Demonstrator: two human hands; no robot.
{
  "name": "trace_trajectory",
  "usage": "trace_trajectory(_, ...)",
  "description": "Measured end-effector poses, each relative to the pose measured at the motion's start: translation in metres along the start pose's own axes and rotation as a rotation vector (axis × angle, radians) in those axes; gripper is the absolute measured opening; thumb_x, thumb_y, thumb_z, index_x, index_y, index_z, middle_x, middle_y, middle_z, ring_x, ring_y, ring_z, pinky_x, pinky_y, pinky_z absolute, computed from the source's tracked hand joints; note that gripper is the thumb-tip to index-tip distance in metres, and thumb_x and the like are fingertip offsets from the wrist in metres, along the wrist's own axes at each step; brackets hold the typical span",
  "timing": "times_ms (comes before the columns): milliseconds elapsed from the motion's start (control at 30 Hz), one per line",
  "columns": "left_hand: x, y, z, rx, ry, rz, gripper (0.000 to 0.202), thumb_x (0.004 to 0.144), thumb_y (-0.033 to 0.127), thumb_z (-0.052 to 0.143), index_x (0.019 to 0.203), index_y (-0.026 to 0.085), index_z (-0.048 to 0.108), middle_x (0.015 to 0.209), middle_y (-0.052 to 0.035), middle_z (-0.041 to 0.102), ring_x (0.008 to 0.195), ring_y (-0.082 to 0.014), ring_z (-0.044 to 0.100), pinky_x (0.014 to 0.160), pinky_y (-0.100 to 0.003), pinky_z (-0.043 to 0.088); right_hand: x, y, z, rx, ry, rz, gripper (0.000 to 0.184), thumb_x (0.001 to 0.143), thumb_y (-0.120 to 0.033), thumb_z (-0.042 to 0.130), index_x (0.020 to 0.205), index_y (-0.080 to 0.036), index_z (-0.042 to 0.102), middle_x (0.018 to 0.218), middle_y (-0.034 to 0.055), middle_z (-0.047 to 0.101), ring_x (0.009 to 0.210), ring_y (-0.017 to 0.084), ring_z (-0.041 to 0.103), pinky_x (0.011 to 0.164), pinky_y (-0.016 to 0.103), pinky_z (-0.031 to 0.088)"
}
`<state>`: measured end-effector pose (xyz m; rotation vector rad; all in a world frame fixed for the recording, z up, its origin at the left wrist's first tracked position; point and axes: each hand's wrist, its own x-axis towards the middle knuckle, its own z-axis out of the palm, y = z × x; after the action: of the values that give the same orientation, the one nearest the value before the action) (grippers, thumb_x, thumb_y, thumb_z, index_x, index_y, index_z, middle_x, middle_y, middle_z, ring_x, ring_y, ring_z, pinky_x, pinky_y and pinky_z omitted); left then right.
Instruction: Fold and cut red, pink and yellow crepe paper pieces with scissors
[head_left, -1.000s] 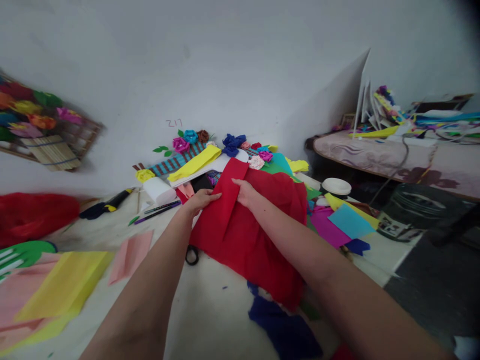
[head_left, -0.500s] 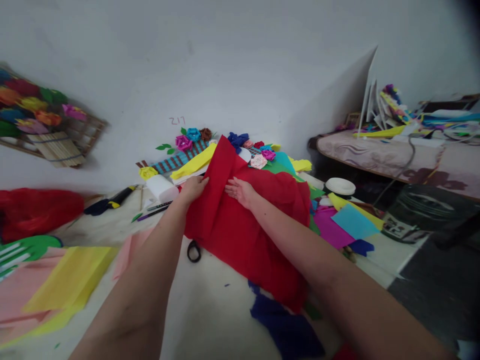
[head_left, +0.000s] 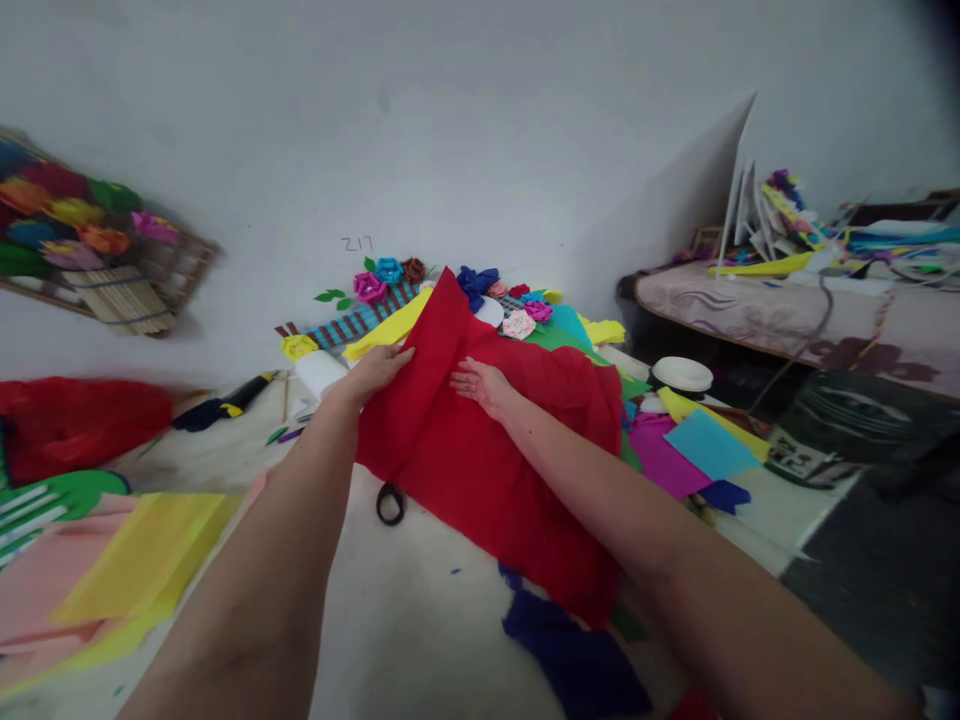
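Note:
A large sheet of red crepe paper [head_left: 480, 480] spreads over the middle of the table, with a folded-over strip rising to a point at the back. My left hand [head_left: 381, 370] grips the left edge of that strip, thumb on top and the other fingers mostly hidden beneath. On the sheet to the right of the fold rests my right hand [head_left: 484, 388], open, its fingers stretched out towards the fold. A black ring handle [head_left: 390, 504] pokes out from under the paper's lower left edge; the rest of it is covered.
Paper flowers [head_left: 370, 288] and a striped blue-brown strip [head_left: 360, 322] lie at the wall. Yellow paper [head_left: 142, 550] sits at left, dark blue paper [head_left: 574, 650] in front. To the right are a white lid [head_left: 682, 374] and a dark bucket [head_left: 825, 430].
My left hand has drawn the edge of the folded red strip leftwards and slightly down, so the strip looks wider and covers more to the left. My right hand has hardly moved.

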<state>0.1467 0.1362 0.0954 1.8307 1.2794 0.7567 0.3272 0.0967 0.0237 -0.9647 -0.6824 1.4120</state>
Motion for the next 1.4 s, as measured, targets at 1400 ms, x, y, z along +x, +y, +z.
trace_trajectory(1400,0.001,0.003,0.013,0.42,-0.012,-0.05,0.036,0.057,0.013,0.05,0.089,0.016,0.066,0.076,-0.0036,0.068,0.071,-0.0183,0.064,0.059,-0.022,0.048,0.011,0.006,0.008,-0.564,0.186,-0.299,0.039,0.082,-0.021,0.051,0.121,-0.016,0.047,0.08,0.0047,0.064,0.06,0.01,0.06,0.052,0.02,0.047)
